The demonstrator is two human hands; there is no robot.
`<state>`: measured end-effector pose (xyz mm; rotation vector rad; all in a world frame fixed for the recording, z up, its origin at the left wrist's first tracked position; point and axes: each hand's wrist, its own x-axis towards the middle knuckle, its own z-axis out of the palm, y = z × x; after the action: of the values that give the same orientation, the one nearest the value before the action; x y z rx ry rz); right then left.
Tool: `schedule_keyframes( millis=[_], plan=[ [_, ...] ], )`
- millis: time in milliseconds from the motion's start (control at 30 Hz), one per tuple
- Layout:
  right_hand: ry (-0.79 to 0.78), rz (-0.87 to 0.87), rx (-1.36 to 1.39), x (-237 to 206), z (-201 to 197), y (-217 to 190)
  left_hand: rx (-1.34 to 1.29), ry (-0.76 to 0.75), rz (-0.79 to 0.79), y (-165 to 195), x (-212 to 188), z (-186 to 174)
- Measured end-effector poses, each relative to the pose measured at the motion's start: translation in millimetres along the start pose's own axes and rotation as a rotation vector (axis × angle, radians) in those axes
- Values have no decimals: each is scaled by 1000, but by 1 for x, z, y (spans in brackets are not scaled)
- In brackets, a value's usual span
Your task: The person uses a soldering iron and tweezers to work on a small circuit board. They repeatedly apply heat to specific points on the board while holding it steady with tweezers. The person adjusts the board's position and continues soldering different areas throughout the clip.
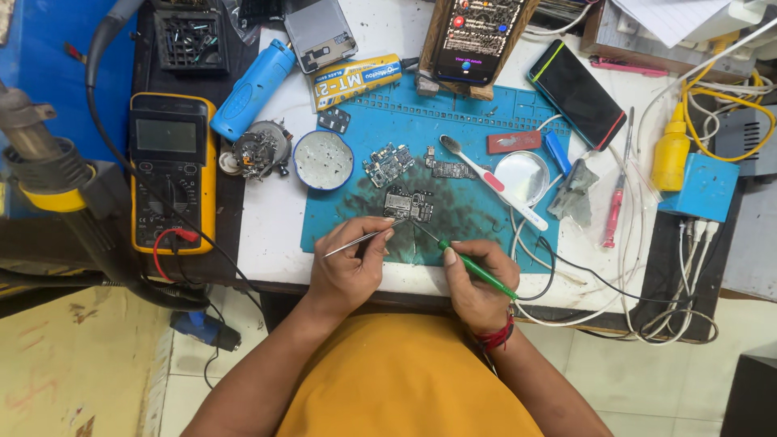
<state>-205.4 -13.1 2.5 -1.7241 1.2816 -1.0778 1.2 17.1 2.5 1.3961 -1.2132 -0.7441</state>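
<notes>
Fingers, left hand (346, 271): pinched around thin metal tweezers (360, 239), tips aimed right toward the small circuit board (409, 204).
Fingers, right hand (476, 283): curled tight around a green-handled soldering iron (473, 267), held like a pen, tip slanting up-left to the near edge of the same board.
Circuit board: dark, flat, densely studded with tiny metal cans; lying on the blue mat (486, 206) just beyond both hands, over a sooty black stain.
Good handling, as a judgement: heels of both hands braced on the tabletop (271, 218) edge for steadiness; tweezer tips kept close beside the iron tip; light touch only, since the parts look small and fragile.
Mat: rubbery, matte, moulded little trays along its far edge.
Other boards (388, 164): two more bare pieces further up the mat, apart from the one in hand.
Round tin (323, 160): shallow, blue-rimmed, filled with greyish paste, left of the boards.
Toothbrush (494, 182): white with a red stripe, lying slantwise beside a shiny round lid (522, 176).
Multimeter (173, 171): yellow-edged, boxy, grey screen, on the left with red and black leads.
Phone (577, 93): dark glass slab, angled at the upper right.
Squeeze bottle (671, 154): yellow plastic, narrow spout, standing near tangled white cables.
</notes>
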Motion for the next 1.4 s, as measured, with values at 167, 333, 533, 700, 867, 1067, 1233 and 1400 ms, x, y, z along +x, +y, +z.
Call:
schedule_keyframes(
  millis=[167, 333, 533, 700, 867, 1067, 1233, 1400],
  plan=[
    [-19, 1, -10, 0, 0, 0, 27, 1, 23, 0, -1, -1],
    [-26, -11, -1, 2, 2, -3, 37, 2, 7, 1, 0, -1],
    [-36, -32, -18, 3, 1, -5, 58, 9, 21, 1, -1, -1],
    [-24, -23, -5, 3, 2, -6, 68, 9, 15, 1, -1, 0],
    [-17, -12, -6, 3, 3, -7, 5, 39, -8, 1, -1, -1],
    [-28, -6, -11, 4, 2, -7, 11, 46, -12, 1, -1, 1],
    [-32, -23, -17, 5, 2, -9, 41, 47, -9, 0, 0, 1],
    [-30, -25, -32, 5, 2, -10, 22, 49, -34, 0, -1, 2]
  ],
)
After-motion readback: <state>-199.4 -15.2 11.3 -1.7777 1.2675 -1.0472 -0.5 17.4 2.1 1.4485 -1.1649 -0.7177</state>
